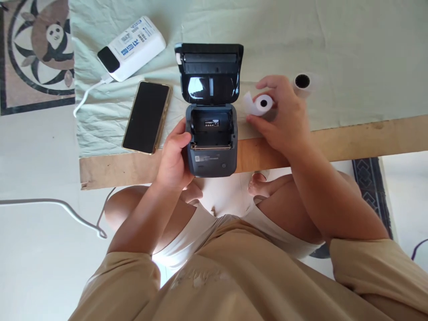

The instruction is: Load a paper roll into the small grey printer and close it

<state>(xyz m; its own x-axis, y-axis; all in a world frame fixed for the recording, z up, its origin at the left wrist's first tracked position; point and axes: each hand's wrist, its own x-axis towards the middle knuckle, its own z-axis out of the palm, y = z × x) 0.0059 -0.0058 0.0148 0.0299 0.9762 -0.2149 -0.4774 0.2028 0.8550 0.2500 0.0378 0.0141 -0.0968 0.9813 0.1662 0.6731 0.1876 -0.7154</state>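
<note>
Left hand grips my open printer; right hand pinches a paper roll beside it.
Both sit on a cloth-covered board; phone, power bank and spare roll lie around.

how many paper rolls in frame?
2. One paper roll is held in the right hand, just right of the open printer. The other roll lies on the cloth farther right. The printer's bay looks empty.
</note>
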